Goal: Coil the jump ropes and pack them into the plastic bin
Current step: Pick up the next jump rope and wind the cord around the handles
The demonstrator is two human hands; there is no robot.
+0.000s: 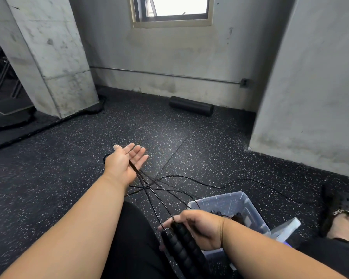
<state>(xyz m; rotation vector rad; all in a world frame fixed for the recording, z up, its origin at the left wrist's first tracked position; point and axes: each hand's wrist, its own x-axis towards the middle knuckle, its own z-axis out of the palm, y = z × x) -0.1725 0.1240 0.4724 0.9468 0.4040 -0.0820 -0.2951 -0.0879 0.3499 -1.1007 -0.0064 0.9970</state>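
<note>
Above the speckled black rubber floor (69, 178), the right hand (199, 228) clenches two black foam handles (179, 244); the flat, released left hand (123, 164) lets thin black cords (149, 190) slide, likely tangling.

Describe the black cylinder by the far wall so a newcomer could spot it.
Look under the window, where the grey wall meets the speckled rubber floor. The black foam roller lies on its side there, against the wall's base. It is thick, short and straight, unlike the thin black jump-rope cords.
</note>
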